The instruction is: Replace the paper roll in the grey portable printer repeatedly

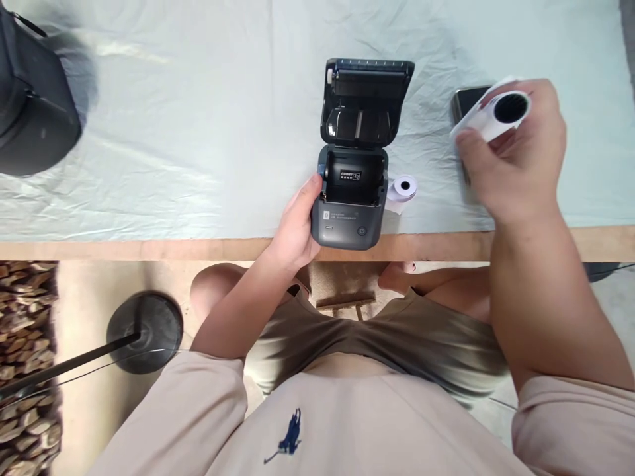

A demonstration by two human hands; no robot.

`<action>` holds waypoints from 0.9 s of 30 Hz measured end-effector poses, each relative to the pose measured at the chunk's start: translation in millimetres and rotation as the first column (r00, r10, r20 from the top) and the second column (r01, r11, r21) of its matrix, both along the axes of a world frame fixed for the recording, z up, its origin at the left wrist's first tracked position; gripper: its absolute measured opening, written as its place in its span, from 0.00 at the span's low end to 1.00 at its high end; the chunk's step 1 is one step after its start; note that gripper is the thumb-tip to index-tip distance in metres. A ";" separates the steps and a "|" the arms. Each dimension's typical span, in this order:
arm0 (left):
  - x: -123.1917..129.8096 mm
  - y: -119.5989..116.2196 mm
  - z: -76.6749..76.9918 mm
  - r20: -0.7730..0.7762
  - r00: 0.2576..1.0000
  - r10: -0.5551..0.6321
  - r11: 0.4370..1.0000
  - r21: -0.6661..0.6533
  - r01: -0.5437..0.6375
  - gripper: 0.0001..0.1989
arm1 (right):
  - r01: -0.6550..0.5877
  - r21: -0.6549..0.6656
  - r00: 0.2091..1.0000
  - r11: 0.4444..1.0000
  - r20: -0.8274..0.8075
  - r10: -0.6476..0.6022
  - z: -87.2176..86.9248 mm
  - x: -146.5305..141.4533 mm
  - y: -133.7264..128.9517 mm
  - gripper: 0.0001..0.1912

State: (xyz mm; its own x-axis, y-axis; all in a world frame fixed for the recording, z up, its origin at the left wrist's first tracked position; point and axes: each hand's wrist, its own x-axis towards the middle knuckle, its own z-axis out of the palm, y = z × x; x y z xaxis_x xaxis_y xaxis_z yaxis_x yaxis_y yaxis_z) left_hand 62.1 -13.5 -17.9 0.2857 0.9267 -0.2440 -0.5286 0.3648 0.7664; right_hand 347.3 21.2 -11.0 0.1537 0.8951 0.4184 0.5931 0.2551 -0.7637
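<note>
My left hand (297, 228) grips the left side of a dark grey label printer (347, 225) at the table's front edge. The printer's lid (364, 102) is flipped up, and its paper bay shows no roll inside. Off to the right, my right hand (526, 152) is closed around a white paper roll (489, 122) with a dark core, held above the table with a loose paper end. A smaller white roll (404, 188) sits right beside the printer, partly hidden by it. Behind the held roll lies a dark phone-like object (469, 99), partly covered by my hand.
A pale cloth (208, 132) covers the table, with a bare wooden edge (124, 250) in front. A dark bag (34, 99) stands at the far left. Below, a round black stand base (145, 330) rests on the floor near stacked firewood (27, 317).
</note>
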 end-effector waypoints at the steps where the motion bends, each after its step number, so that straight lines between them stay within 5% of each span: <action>1: 0.2 0.0 0.0 -0.008 1.000 0.001 1.000 0.007 -0.001 0.21 | -0.011 0.002 0.994 1.000 0.110 0.010 -1.0 -0.3 -3.5 0.21; 6: 0.2 -0.6 -0.5 -0.024 1.000 -0.004 1.000 0.019 0.004 0.21 | 0.070 -0.238 0.898 0.969 0.438 0.043 -5.3 -7.7 -12.3 0.24; 8: -0.9 -0.8 -1.4 -0.016 1.000 -0.009 1.000 0.015 0.009 0.20 | 0.053 -0.186 0.857 0.981 0.513 0.051 -1.2 -9.0 -16.8 0.26; 10: -2.1 -0.8 -2.4 -0.012 1.000 -0.013 1.000 0.004 0.013 0.18 | 0.007 0.001 0.837 1.000 0.547 -0.006 8.1 -10.4 -24.8 0.27; 12: -3.0 -0.6 -3.1 -0.010 1.000 -0.023 1.000 -0.014 0.023 0.18 | -0.049 0.114 0.836 0.992 0.549 -0.022 17.5 -16.2 -35.6 0.24; 14: -3.1 -0.5 -2.9 -0.012 0.999 -0.037 0.999 -0.028 0.037 0.18 | -0.123 0.078 0.833 0.989 0.550 0.061 20.4 -28.9 -46.1 0.20; 19: -1.0 -0.7 -0.4 -0.012 1.000 -0.018 1.000 -0.008 0.018 0.19 | -0.147 -0.033 0.803 0.989 0.580 0.139 -8.3 -68.5 -56.4 0.17; 23: 1.0 -1.5 2.9 0.019 1.000 -0.011 1.000 -0.024 0.012 0.17 | -0.113 -0.037 0.830 0.993 0.545 0.115 -26.0 -73.7 -53.3 0.19; 27: 2.5 -2.4 8.2 0.030 1.000 0.009 0.997 -0.075 -0.007 0.17 | -0.191 -0.024 0.927 0.981 0.324 0.189 -18.2 -63.9 -49.8 0.30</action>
